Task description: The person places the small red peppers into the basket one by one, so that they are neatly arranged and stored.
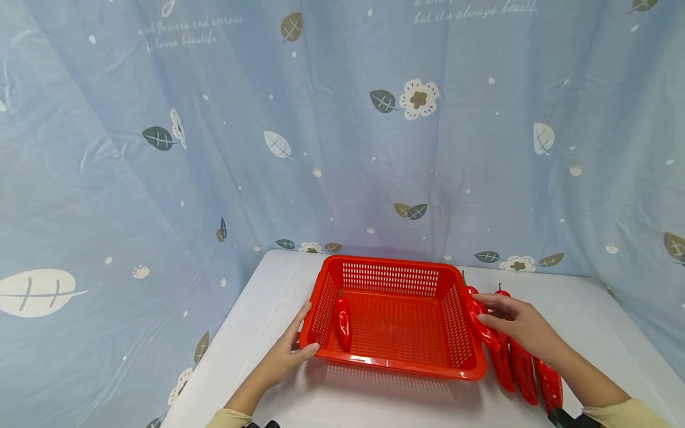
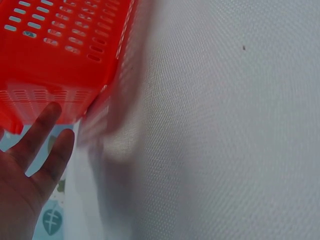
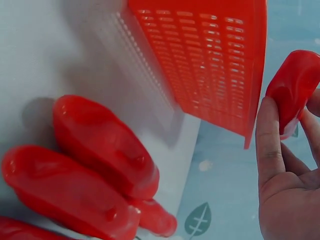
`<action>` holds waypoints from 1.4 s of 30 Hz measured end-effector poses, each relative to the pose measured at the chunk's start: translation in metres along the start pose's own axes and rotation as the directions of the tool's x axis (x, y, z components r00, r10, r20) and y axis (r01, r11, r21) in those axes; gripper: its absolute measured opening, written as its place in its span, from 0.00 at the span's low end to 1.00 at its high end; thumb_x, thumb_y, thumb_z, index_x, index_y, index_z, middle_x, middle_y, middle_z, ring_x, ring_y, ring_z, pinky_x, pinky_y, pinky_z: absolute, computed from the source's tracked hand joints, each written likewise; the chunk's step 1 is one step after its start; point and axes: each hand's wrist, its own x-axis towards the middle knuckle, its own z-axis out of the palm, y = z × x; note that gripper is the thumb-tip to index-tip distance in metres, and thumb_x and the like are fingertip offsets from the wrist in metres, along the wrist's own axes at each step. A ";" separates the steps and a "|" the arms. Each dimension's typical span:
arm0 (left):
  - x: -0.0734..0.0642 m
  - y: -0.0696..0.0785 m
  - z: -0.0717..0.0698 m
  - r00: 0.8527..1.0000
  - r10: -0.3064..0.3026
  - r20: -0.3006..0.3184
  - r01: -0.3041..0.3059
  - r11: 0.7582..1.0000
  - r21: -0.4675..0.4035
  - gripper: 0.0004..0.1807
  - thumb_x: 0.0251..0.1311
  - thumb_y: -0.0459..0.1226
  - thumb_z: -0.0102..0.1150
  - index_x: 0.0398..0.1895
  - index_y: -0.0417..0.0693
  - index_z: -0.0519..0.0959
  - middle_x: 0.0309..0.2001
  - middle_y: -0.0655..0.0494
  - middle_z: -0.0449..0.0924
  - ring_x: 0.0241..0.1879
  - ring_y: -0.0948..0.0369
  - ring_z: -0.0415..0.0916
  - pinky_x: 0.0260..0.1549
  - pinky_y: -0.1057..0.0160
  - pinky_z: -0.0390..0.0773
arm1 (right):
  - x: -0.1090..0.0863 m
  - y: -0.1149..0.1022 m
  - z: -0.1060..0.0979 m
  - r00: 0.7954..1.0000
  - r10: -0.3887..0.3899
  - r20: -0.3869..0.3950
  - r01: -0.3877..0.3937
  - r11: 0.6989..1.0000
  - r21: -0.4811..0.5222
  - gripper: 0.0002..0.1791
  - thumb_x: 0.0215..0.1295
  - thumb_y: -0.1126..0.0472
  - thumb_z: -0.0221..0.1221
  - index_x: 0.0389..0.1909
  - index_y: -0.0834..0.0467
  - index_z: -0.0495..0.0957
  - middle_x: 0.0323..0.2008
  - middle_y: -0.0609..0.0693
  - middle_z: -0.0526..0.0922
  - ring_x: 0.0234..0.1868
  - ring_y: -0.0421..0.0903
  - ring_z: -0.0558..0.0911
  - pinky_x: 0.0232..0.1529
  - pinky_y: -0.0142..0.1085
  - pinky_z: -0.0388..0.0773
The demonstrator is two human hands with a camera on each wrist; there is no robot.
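Observation:
My right hand [image 1: 516, 327] holds a glossy red pepper [image 1: 484, 327] with a green stem, just outside the right rim of a red plastic basket [image 1: 393, 370]. In the right wrist view this pepper [image 3: 295, 82] sits between thumb and fingers, clear of the tabletop. My left hand [image 1: 280, 356] rests at the basket's front left corner, the thumb at the rim and the fingers along the side. From the left wrist, two fairly straight fingers show by the perforated wall [image 2: 50, 55]. One red pepper [image 1: 343, 324] lies inside the basket, along its left side.
Several more red peppers [image 1: 523, 371] lie side by side to the basket's right, partly under my right forearm. Everything stands on a white-covered table [image 1: 270, 285]. A blue patterned curtain [image 1: 348, 178] hangs behind and to the left.

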 end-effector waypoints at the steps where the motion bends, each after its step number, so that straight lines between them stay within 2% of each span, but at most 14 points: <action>1: 0.000 -0.001 0.000 1.000 0.003 -0.002 -0.003 1.000 0.000 0.47 0.66 0.37 0.63 0.83 0.60 0.49 0.81 0.52 0.48 0.61 0.48 0.75 0.53 0.61 0.78 | 0.001 -0.002 0.001 1.000 0.000 0.002 0.000 1.000 0.007 0.31 0.68 0.51 0.65 0.69 0.57 0.74 0.62 0.64 0.78 0.57 0.61 0.79 0.43 0.40 0.85; 6: 0.000 -0.003 0.000 1.000 0.012 -0.007 -0.012 1.000 -0.002 0.47 0.67 0.37 0.63 0.83 0.60 0.49 0.82 0.52 0.47 0.61 0.49 0.76 0.53 0.61 0.78 | 0.005 -0.009 0.005 1.000 -0.012 0.012 0.011 0.999 0.033 0.31 0.68 0.51 0.66 0.69 0.57 0.74 0.61 0.64 0.77 0.56 0.61 0.80 0.42 0.40 0.85; 13: 0.001 -0.004 0.001 1.000 0.012 0.000 -0.012 1.000 -0.003 0.47 0.67 0.37 0.63 0.83 0.60 0.49 0.82 0.53 0.47 0.62 0.48 0.75 0.53 0.61 0.78 | 0.014 -0.011 0.012 1.000 -0.022 0.020 0.020 0.998 0.061 0.31 0.67 0.50 0.66 0.68 0.57 0.75 0.58 0.60 0.81 0.51 0.52 0.81 0.41 0.35 0.84; 20: 0.001 -0.001 0.001 1.000 -0.005 -0.007 0.005 1.000 -0.005 0.47 0.66 0.37 0.63 0.83 0.60 0.49 0.82 0.53 0.47 0.62 0.47 0.74 0.53 0.61 0.77 | 0.023 -0.016 0.017 1.000 -0.014 0.024 0.013 0.999 0.039 0.33 0.67 0.47 0.66 0.69 0.56 0.73 0.59 0.59 0.81 0.54 0.55 0.80 0.43 0.37 0.84; 27: 0.000 -0.002 0.001 1.000 0.001 -0.008 -0.001 1.000 0.003 0.47 0.67 0.37 0.63 0.83 0.60 0.48 0.82 0.52 0.47 0.62 0.47 0.74 0.54 0.58 0.78 | 0.030 -0.025 0.025 0.999 -0.015 0.032 0.013 0.996 0.084 0.33 0.66 0.48 0.67 0.69 0.56 0.74 0.60 0.61 0.80 0.55 0.56 0.80 0.43 0.39 0.85; 35: 0.000 -0.003 0.000 1.000 -0.007 -0.007 0.007 1.000 -0.008 0.47 0.67 0.37 0.63 0.83 0.60 0.49 0.81 0.52 0.48 0.61 0.49 0.75 0.54 0.57 0.78 | 0.040 -0.030 0.032 0.999 -0.037 0.033 0.035 0.997 0.074 0.32 0.66 0.50 0.68 0.69 0.55 0.74 0.60 0.62 0.79 0.56 0.58 0.80 0.44 0.39 0.85; 42: 0.000 -0.004 0.000 1.000 -0.005 -0.007 0.005 1.000 -0.011 0.47 0.66 0.37 0.63 0.83 0.61 0.49 0.81 0.51 0.48 0.60 0.49 0.75 0.53 0.58 0.78 | 0.050 -0.035 0.037 0.997 -0.065 0.038 0.064 0.997 0.037 0.31 0.66 0.49 0.68 0.68 0.53 0.76 0.62 0.62 0.78 0.60 0.61 0.78 0.48 0.45 0.84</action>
